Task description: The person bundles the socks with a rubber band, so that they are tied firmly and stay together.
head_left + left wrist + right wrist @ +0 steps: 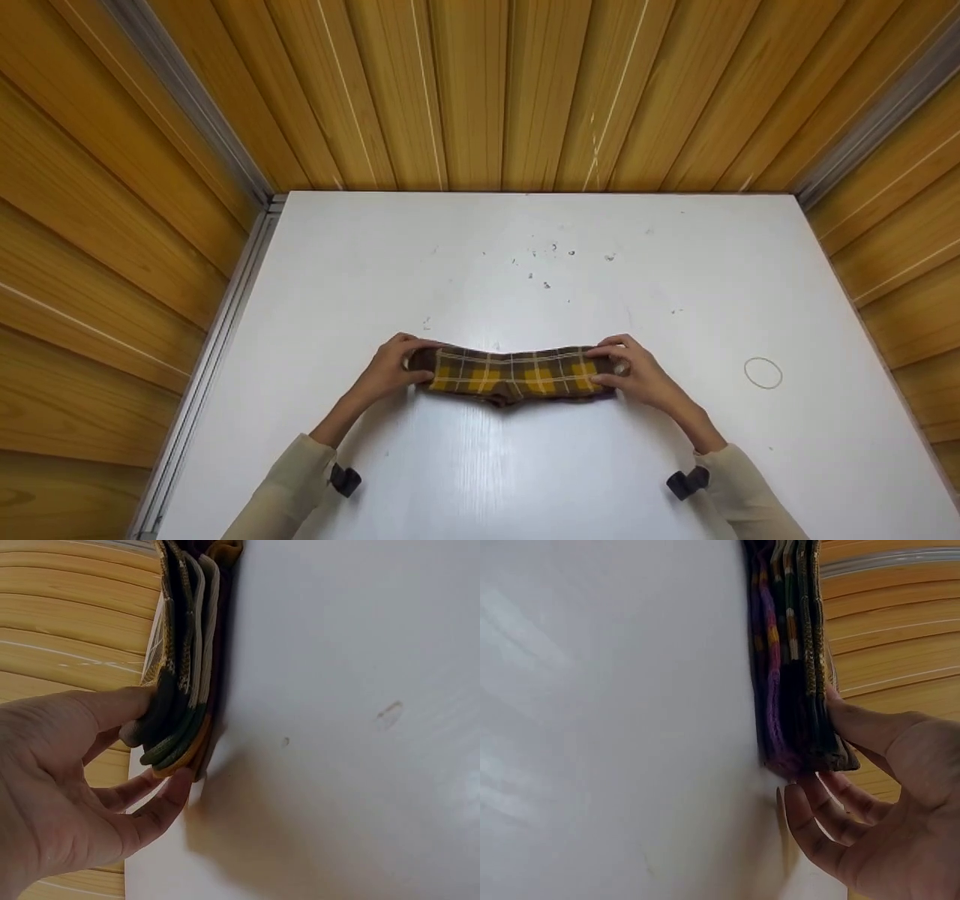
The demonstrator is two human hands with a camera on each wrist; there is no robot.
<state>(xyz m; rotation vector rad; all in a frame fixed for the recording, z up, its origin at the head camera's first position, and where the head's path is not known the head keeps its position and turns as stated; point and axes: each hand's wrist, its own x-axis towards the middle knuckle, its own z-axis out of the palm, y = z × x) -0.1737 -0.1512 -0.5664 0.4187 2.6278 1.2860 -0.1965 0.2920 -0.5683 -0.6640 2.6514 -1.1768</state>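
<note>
Recording booth, white table (480, 465), wood-panelled walls (112, 225)

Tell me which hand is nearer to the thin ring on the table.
Right. The right hand holds the right end of the folded plaid cloth, and the ring lies apart on that side. The left hand holds the cloth's far end, farther away.
</note>
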